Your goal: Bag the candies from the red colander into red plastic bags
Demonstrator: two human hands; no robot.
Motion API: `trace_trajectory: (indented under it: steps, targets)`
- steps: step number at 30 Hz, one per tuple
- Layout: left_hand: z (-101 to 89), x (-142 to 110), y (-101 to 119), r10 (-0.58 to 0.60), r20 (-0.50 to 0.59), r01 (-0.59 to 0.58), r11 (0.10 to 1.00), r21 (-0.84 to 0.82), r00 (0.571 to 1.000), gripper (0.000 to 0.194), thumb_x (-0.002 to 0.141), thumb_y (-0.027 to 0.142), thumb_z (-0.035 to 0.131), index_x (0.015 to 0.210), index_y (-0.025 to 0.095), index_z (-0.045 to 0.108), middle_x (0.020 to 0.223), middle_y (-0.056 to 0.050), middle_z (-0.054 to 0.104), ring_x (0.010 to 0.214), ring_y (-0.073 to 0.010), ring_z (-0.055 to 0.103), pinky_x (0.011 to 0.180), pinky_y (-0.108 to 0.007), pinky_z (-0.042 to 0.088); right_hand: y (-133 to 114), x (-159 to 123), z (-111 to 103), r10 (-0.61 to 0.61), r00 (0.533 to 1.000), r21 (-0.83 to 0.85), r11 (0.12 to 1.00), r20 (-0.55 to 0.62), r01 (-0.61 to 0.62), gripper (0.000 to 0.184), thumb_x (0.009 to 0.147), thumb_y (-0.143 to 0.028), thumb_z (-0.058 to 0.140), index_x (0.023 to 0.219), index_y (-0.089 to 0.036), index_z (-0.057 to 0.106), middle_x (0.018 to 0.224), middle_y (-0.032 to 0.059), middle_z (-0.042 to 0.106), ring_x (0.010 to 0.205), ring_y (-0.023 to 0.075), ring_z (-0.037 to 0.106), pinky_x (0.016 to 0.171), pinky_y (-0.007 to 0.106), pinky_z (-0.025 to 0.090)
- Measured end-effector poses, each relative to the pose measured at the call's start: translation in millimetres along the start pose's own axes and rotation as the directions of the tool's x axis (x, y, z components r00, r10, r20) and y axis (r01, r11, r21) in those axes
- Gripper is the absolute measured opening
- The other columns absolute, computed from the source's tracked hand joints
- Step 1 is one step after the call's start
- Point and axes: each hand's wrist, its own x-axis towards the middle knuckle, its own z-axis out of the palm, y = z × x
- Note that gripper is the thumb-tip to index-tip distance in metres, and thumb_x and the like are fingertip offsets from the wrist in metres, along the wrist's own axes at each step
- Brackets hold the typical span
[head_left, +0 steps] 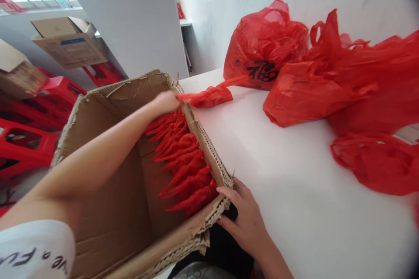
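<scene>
My left hand (166, 102) reaches across the box, its fingers closed on the twisted end of a small red plastic bag (212, 97). That bag stretches over the far right rim, its fuller part above the white table. Below the hand, several knotted red bags (183, 152) stand in a row along the inner right wall of the worn cardboard box (111, 209). At the near right corner my right hand (244, 213) grips the box, thumb and fingers around its ragged edge. The fingertips of my left hand are slightly blurred.
Large red plastic bags, one a full bag with black lettering (255, 48), stand on the white table (255, 152) against the wall. A flattened red bag (379, 161) lies at right. On the left are red stools (29, 144) and an open carton (72, 48).
</scene>
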Motion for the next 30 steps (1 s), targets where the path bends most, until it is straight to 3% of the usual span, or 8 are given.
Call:
trace_trajectory:
  steps: [4,8,11,17,21,24,27,30]
  targets:
    - [-16.8,33.4,56.3,0.207,-0.289,-0.179,0.976,0.123,0.935,0.04,0.094,0.045,0.042,0.121,0.018,0.056,0.121,-0.01,0.059,0.117,-0.0279,0.051,0.1,-0.048,0.037,-0.9,0.2,0.4,-0.019,1.0,0.002,1.0,-0.013,0.019,0.054,0.073,-0.032,0.073,0.125,-0.029,0.059,0.138,0.0111,0.048,0.123,0.0304,0.051,0.096,0.044,0.048]
    - [41.1,41.9,66.4,0.34,-0.085,-0.309,0.915,0.261,0.936,0.065,0.063,0.044,0.079,0.12,0.021,0.059,0.124,-0.013,0.06,0.123,-0.0402,0.045,0.1,-0.051,0.033,-3.6,1.3,-1.0,0.007,1.0,0.007,1.0,-0.003,-0.007,0.054,0.071,-0.027,0.073,0.123,-0.028,0.06,0.136,0.0111,0.049,0.124,0.0305,0.05,0.096,0.045,0.048]
    - [59.7,52.0,60.9,0.295,-0.009,-0.288,0.938,0.192,0.955,0.041,0.068,0.031,0.075,0.106,0.016,0.067,0.11,-0.015,0.067,0.115,-0.0377,0.054,0.096,-0.048,0.039,-4.3,1.0,-1.5,0.027,1.0,0.019,0.999,0.01,-0.027,0.053,0.071,-0.027,0.073,0.122,-0.028,0.061,0.136,0.011,0.05,0.124,0.03,0.05,0.097,0.045,0.048]
    - [-23.4,32.6,52.3,0.354,0.048,-0.337,0.918,-0.209,0.934,0.037,0.099,0.026,0.04,0.132,0.013,0.048,0.116,-0.008,0.066,0.097,-0.0145,0.062,0.089,-0.032,0.049,-1.3,-1.2,0.3,0.024,0.999,0.007,1.0,0.023,-0.025,0.054,0.073,-0.026,0.071,0.126,-0.029,0.058,0.137,0.0108,0.049,0.128,0.0308,0.047,0.099,0.046,0.046]
    - [-89.2,-11.6,25.0,0.281,0.094,-0.239,0.919,-0.312,0.955,0.037,0.099,0.026,0.043,0.13,0.006,0.047,0.103,-0.009,0.069,0.093,-0.0146,0.062,0.088,-0.035,0.05,0.8,-1.1,1.1,0.009,0.999,0.009,1.0,0.033,-0.01,0.053,0.074,-0.028,0.07,0.126,-0.03,0.057,0.138,0.0107,0.047,0.128,0.0308,0.046,0.099,0.046,0.046]
    - [-111.7,-36.2,-13.5,0.071,0.288,0.014,0.96,-0.281,0.955,0.029,0.092,0.019,0.054,0.118,0.006,0.059,0.093,-0.009,0.073,0.088,-0.0197,0.065,0.082,-0.039,0.052,2.3,-1.1,1.7,-0.005,0.999,-0.001,1.0,0.032,0.005,0.052,0.076,-0.03,0.069,0.126,-0.029,0.056,0.137,0.0113,0.048,0.127,0.031,0.047,0.098,0.047,0.047]
    - [-107.9,-47.3,-60.8,-0.248,0.524,0.343,0.935,-0.091,0.815,0.039,0.077,0.022,0.071,0.115,0.013,0.063,0.102,-0.008,0.074,0.088,-0.0213,0.065,0.077,-0.035,0.052,2.8,-1.5,1.6,-0.012,1.0,-0.005,1.0,0.027,0.012,0.049,0.079,-0.034,0.067,0.127,-0.029,0.055,0.136,0.0105,0.049,0.127,0.0299,0.047,0.098,0.046,0.047]
    - [-87.8,-48.2,-111.8,-0.414,0.56,0.438,0.893,0.098,0.718,0.043,0.066,0.018,0.08,0.105,0.01,0.066,0.092,-0.006,0.075,0.08,-0.0194,0.065,0.07,-0.032,0.054,2.7,-1.8,0.6,-0.035,0.999,0.002,0.999,0.017,0.035,0.048,0.081,-0.037,0.065,0.127,-0.029,0.054,0.137,0.0094,0.048,0.126,0.0286,0.048,0.097,0.043,0.048]
